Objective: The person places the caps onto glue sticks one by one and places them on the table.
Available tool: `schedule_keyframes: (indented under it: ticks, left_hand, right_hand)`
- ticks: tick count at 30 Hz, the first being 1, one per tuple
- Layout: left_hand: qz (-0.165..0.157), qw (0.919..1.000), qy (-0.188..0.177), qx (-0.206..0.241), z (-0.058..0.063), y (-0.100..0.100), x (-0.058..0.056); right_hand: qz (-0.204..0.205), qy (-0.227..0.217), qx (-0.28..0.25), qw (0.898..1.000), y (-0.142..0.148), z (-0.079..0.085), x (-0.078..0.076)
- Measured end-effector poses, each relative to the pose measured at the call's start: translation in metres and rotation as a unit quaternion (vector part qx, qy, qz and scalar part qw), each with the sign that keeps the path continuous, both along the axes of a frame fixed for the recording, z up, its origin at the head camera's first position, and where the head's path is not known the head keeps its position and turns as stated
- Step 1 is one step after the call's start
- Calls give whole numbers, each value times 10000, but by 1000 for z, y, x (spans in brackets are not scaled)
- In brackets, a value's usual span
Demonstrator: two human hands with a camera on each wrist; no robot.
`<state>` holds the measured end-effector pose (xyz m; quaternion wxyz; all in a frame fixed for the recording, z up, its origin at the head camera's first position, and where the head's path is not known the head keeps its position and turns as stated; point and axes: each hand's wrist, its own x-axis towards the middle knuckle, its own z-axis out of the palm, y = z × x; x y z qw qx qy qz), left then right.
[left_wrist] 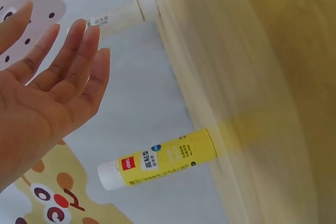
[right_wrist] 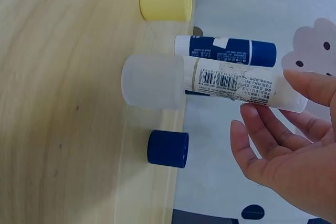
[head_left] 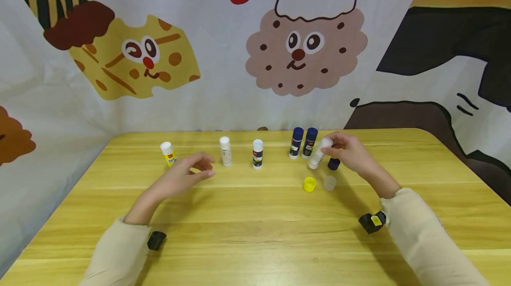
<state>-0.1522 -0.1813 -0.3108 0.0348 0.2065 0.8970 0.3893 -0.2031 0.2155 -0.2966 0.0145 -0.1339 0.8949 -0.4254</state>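
My right hand (head_left: 352, 154) pinches the top end of a white glue stick (head_left: 318, 156) between thumb and fingers; the stick leans to the right. In the right wrist view its barcode label (right_wrist: 218, 80) faces the camera. My left hand (head_left: 179, 179) hovers over the table with fingers loosely bent and holds nothing. Behind it stands a yellow glue stick (head_left: 168, 153) with a white top, partly hidden by the hand. Another white glue stick (head_left: 226, 152) and a navy-labelled one with a white top (head_left: 257, 154) stand upright to the right of the left hand.
Two navy-capped glue sticks (head_left: 296, 143) stand just left of the held one. Loose caps lie near the right hand: a yellow cap (head_left: 309, 184), a frosted clear cap (head_left: 329, 183) and a navy cap (head_left: 333, 164). A cartoon-printed cloth (head_left: 223, 77) hangs behind the wooden table (head_left: 255, 233).
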Motion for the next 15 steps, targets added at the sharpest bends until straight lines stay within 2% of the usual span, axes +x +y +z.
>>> schedule_keyframes:
  ticks: [15]
  left_hand:
    - [31, 10000, -79, -44, -1, -14, 2]
  right_hand:
    - [-97, -132, -16, 9999, 8, -6, -12]
